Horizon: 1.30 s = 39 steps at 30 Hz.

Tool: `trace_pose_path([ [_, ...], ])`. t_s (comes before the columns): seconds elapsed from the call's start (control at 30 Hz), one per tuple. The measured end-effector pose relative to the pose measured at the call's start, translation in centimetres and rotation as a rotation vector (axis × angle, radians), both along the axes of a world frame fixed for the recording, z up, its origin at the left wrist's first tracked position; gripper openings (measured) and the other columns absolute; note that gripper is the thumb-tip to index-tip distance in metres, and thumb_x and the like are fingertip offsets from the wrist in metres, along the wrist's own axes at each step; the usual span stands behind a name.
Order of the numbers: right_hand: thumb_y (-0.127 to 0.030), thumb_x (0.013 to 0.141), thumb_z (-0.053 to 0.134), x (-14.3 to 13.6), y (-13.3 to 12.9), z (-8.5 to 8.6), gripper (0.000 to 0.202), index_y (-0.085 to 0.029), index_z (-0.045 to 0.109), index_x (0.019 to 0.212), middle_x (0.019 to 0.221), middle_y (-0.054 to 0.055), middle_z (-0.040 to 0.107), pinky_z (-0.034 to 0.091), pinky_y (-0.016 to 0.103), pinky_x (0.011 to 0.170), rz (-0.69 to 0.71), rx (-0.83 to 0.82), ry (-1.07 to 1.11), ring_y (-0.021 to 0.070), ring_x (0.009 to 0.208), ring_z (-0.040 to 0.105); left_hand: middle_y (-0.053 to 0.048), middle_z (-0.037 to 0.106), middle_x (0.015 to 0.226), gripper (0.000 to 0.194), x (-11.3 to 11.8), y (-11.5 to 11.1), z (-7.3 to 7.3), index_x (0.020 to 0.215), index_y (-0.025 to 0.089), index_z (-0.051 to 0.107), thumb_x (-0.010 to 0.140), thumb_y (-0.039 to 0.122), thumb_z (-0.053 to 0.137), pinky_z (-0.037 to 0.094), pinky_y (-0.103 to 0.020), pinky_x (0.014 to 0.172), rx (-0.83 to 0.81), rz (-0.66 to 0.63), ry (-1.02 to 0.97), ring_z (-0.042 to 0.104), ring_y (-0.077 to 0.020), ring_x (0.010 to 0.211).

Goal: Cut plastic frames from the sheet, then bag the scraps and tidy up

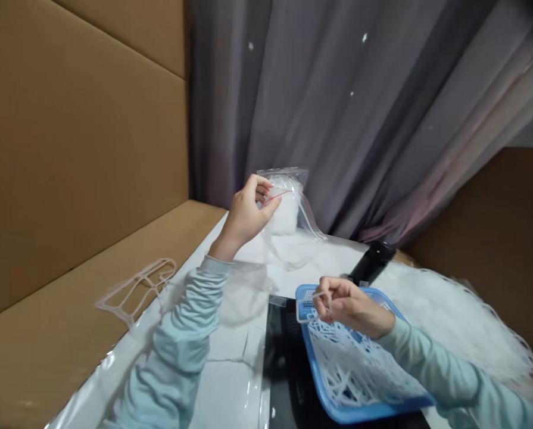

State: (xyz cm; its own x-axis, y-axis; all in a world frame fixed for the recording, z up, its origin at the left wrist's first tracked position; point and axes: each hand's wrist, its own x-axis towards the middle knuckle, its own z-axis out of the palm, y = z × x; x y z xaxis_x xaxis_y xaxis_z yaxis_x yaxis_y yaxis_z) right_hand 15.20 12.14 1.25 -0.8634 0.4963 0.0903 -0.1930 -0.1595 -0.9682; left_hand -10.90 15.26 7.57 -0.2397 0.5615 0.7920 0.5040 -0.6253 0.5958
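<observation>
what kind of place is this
Probably a makeshift home packing station: cardboard walls and a grey curtain enclose the table, with a blue basket of white plastic pieces and a zip bag in the left hand.

No legible text, labels, brands, numbers or signs anywhere in view. The zip bag (288,205) carries only a plain red seal line, no print. The blue basket (337,381) is unmarked. The dark cylinder (373,262) shows no readable label. The cardboard (69,149) is blank. The curtain (359,107) has small pale star shapes only, no lettering.
</observation>
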Motion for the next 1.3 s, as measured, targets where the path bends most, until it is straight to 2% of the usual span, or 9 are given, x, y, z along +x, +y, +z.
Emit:
trace_pose_path([
  [0.07,-0.028,0.08,0.076,0.9,-1.0,0.5,0.022,-0.016,0.057,0.08,0.074,0.001,0.063,0.04,0.021,0.06,0.023,-0.082,0.068,0.0077,0.061,0.051,0.001,0.061,0.087,0.023,0.4,-0.4,0.2,0.099,0.019,0.056,0.08,0.018,0.069,0.046,-0.023,0.068,0.034,0.023,0.021,0.058,-0.0115,0.075],
  [0.2,-0.025,0.078,0.073,2.1,-1.6,1.1,0.019,-0.016,0.056,0.079,0.074,0.003,0.064,0.042,0.023,0.061,0.087,-0.129,0.141,0.0117,0.066,0.054,0.0,0.056,0.089,0.027,1.1,-1.7,0.9,0.105,0.021,0.065,0.079,0.019,0.071,0.045,-0.026,0.072,0.133,0.108,0.183,0.055,-0.0136,0.081],
  [0.33,-0.025,0.076,0.07,2.5,-1.5,1.0,0.019,-0.018,0.052,0.075,0.071,0.003,0.061,0.042,0.023,0.06,0.138,-0.184,0.219,0.0129,0.065,0.052,0.001,0.054,0.081,0.008,1.4,-3.0,1.5,0.089,0.023,0.074,0.082,0.023,0.068,0.042,-0.026,0.07,0.082,0.103,0.308,0.053,-0.0132,0.075],
  [0.67,-0.026,0.074,0.063,2.0,-1.6,1.2,0.016,-0.019,0.049,0.071,0.067,0.003,0.058,0.041,0.022,0.055,0.223,-0.209,0.325,0.0142,0.065,0.05,0.002,0.059,0.075,0.012,2.0,-5.7,2.7,0.071,0.021,0.07,0.082,0.025,0.067,0.037,-0.028,0.064,-0.035,0.032,0.478,0.054,-0.0125,0.068],
  [0.9,-0.031,0.075,0.068,2.1,-1.3,1.7,0.023,-0.019,0.049,0.07,0.067,0.002,0.06,0.042,0.022,0.052,0.171,-0.173,0.315,0.0139,0.063,0.053,0.003,0.058,0.07,0.014,3.5,-6.2,2.6,0.066,0.019,0.065,0.08,0.019,0.066,0.032,-0.031,0.068,0.009,0.068,0.534,0.054,-0.0124,0.067],
  [1.0,-0.03,0.079,0.073,1.5,-1.0,2.4,0.021,-0.017,0.057,0.078,0.083,0.004,0.067,0.049,0.023,0.061,0.047,-0.002,0.157,0.0116,0.069,0.059,0.004,0.057,0.068,0.015,4.2,-6.4,2.5,0.064,0.018,0.063,0.079,0.016,0.065,0.032,-0.031,0.068,0.062,0.063,0.538,0.053,-0.0117,0.066],
  [1.17,-0.031,0.091,0.064,0.7,-1.7,3.5,0.021,-0.018,0.066,0.107,0.116,0.009,0.067,0.053,0.032,0.089,-0.27,0.576,-0.295,0.0173,0.102,0.068,0.004,0.056,0.067,0.016,4.5,-6.7,2.5,0.064,0.018,0.063,0.079,0.016,0.066,0.032,-0.03,0.068,0.081,0.04,0.545,0.053,-0.0113,0.066],
  [1.23,-0.03,0.094,0.057,1.6,-2.4,3.8,0.021,-0.018,0.067,0.109,0.114,0.009,0.069,0.055,0.031,0.086,-0.426,0.843,-0.372,0.0173,0.099,0.068,0.004,0.056,0.068,0.015,4.5,-6.6,2.6,0.064,0.019,0.063,0.079,0.016,0.066,0.032,-0.031,0.068,0.069,0.046,0.542,0.052,-0.0113,0.065],
  [1.3,-0.03,0.094,0.056,3.2,-3.1,3.7,0.018,-0.019,0.069,0.1,0.099,0.007,0.07,0.055,0.028,0.075,-0.486,1.025,-0.481,0.0156,0.085,0.067,0.004,0.055,0.068,0.014,4.4,-6.4,2.5,0.064,0.019,0.063,0.078,0.017,0.067,0.032,-0.031,0.067,0.058,0.055,0.534,0.05,-0.0112,0.063],
])
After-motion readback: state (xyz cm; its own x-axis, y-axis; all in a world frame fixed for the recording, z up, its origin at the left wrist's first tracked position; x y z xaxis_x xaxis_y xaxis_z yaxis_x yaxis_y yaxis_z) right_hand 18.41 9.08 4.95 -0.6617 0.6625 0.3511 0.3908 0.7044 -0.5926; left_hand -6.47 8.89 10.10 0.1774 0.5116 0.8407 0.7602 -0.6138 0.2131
